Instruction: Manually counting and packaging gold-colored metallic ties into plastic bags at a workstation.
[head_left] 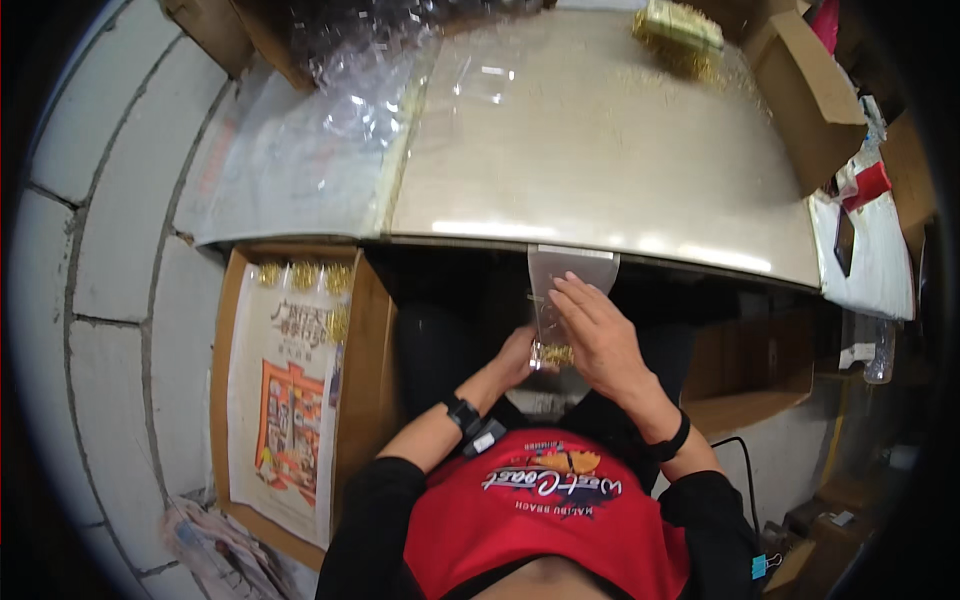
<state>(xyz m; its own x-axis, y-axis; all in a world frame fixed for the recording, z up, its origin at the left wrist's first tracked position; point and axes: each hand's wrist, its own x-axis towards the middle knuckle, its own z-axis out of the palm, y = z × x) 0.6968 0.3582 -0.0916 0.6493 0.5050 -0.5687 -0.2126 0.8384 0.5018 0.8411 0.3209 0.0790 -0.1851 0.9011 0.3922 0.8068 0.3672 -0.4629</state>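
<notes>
Just below the front edge of the worktable, my left hand (pixel 517 356) is closed around the side of a small clear plastic pack with gold filling (pixel 553 356). A long translucent plastic piece (pixel 572 268) stretches from above the pack up to the table edge. My right hand (pixel 603 338) lies along its right side, fingers stretched out and touching it. The right thumb and the underside of the pack are hidden.
An open carton (pixel 362 400) on the left holds several small gold-filled packs (pixel 303 277) at its far end. On the worktable (pixel 600 150) are a heap of clear plastic boxes (pixel 365 70) and a gold tinsel bundle (pixel 680 38). Another carton (pixel 750 375) stands below right.
</notes>
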